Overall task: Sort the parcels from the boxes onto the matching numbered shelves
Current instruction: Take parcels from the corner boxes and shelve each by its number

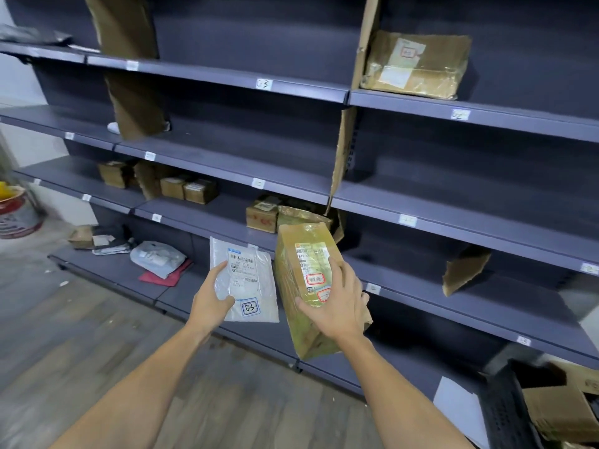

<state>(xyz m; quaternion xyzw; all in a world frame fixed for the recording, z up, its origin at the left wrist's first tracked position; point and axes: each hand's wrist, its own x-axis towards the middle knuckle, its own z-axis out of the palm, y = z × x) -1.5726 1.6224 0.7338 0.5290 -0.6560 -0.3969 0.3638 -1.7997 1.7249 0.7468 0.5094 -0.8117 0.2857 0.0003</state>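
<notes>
My left hand grips a flat white plastic mailer with a printed label and a handwritten "03" tag at its lower edge. My right hand holds a taped brown cardboard parcel, tilted upright, with red-outlined stickers on its label. Both are held in front of the dark grey shelving. A shelf edge tag reading "03" sits on an upper shelf, and a "02" tag marks the shelf to its right.
A taped brown box lies on the "02" shelf. Small cartons and soft mailers fill lower shelves at left. Cardboard dividers stand between bays. A black crate with boxes sits at lower right, a bucket at far left.
</notes>
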